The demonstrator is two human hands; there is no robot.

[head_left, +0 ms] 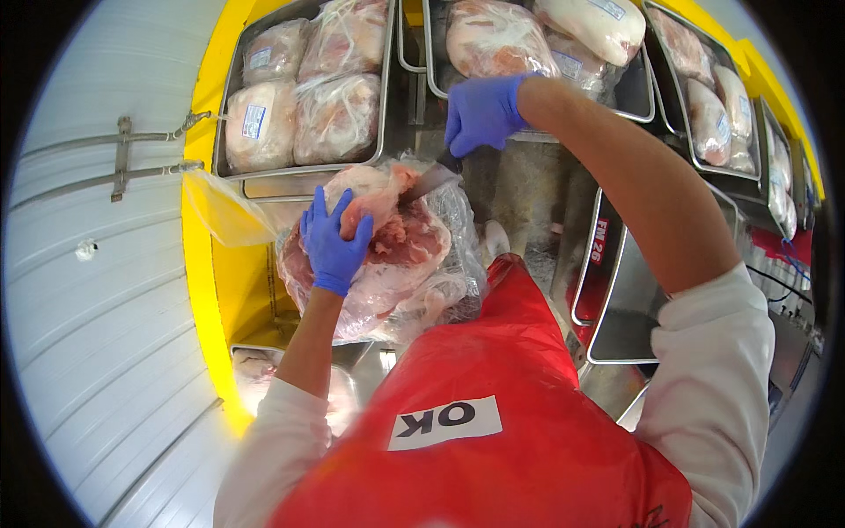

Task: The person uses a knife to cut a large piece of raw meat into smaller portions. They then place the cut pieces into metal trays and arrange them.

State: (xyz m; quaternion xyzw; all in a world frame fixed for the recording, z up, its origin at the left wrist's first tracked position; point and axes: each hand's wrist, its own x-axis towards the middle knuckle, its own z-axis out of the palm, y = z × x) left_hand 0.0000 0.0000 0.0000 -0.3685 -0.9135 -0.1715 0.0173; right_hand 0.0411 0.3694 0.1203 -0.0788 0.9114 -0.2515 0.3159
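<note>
A large piece of raw meat (414, 249), pink with pale fat, rests on crumpled clear plastic wrap (466, 273) in front of me. My left hand (334, 246), in a blue glove, lies on the meat's left side with its fingers spread. Beyond it, my right hand (484, 114), also blue-gloved, is closed around the dark handle of a knife (429, 182). The blade points down and left, its tip end against or inside the meat's upper part; the very tip is hidden.
Metal trays of plastic-wrapped meat stand at the far left (385, 88), far middle (650, 97) and far right (748, 172). Yellow framing (199, 255) runs along the left, beside a white ribbed wall (97, 299). Bare metal trays (629, 308) stand right of my red apron (493, 378).
</note>
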